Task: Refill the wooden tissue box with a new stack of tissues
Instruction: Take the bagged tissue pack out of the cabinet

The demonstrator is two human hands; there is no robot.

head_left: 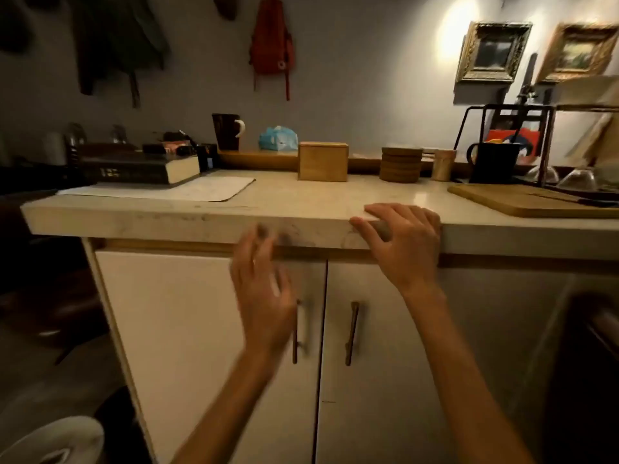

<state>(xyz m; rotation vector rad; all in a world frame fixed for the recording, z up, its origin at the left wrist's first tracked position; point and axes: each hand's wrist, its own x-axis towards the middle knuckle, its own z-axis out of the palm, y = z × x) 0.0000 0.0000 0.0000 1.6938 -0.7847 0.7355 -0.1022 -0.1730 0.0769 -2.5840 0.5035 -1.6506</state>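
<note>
A pale counter (pixel 301 199) runs across a dim kitchen, with white cupboard doors (pixel 187 329) below it and a grey wall behind. The wooden box (pixel 323 161) stands closed toward the back of the counter, near the middle. Behind it and to the left, on a low wooden ledge, lies a blue tissue pack (pixel 278 138), beside a dark mug (pixel 227 131). Right of the box sit a stack of coasters (pixel 401 164) and a small cup (pixel 443 164); a cutting board (pixel 532 199) lies at far right. The right hand (pixel 402 239) rests on the counter's front edge, fingers spread, holding nothing. The left hand (pixel 264 286) is blurred, raised in front of the cupboard, fingers loosely apart and empty, well short of the box
</note>
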